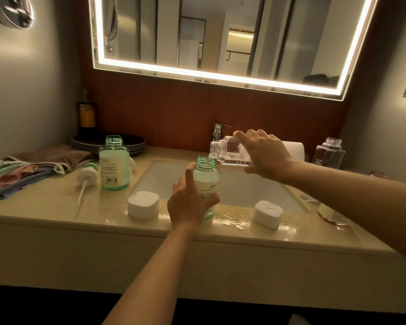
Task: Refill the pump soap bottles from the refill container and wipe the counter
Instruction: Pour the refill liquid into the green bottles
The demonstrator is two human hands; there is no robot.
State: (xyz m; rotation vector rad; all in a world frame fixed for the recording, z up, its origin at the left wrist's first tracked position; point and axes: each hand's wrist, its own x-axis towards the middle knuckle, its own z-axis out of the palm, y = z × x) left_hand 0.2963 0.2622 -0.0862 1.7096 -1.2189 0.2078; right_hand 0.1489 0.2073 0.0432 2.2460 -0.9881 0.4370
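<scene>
My left hand (188,202) grips a green-tinted soap bottle (206,177) with its top off, standing on the counter's front edge before the sink (244,184). My right hand (263,156) holds a clear refill container (230,152) tipped on its side, its mouth over the bottle's neck. A second green soap bottle (114,163), also uncapped, stands to the left. Its white pump head (87,177) with a long tube lies beside it on the counter (56,207). A puddle (232,218) glistens on the counter right of the held bottle.
Two white square caps (143,204) (267,214) sit on the front rim. Folded cloths (21,172) lie at far left, stacked dark plates (136,143) behind. Another clear uncapped bottle (329,153) stands at right, a faucet (218,130) at the back, and a pink-based glass object (331,216) is partly hidden by my right arm.
</scene>
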